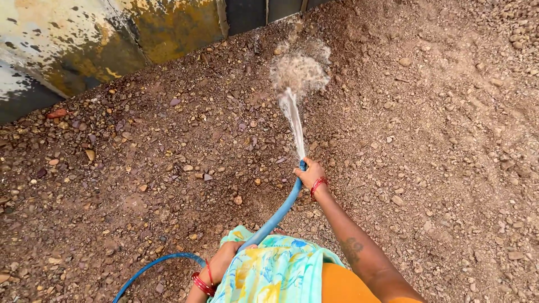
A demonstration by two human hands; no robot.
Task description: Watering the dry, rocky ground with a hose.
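Gravel ground [449, 140] fills the frame; a stained wall [84, 39] crosses the upper left. The blue hose [278, 212] runs from the lower left up to the centre, its long axis and nozzle end pointing at the upper middle, where the water [295, 112] lands. The right hand [310, 175] is closed around its tip; the left hand [222, 261], lower centre, grips it further back. Loosened grip could let the hose whip sideways.
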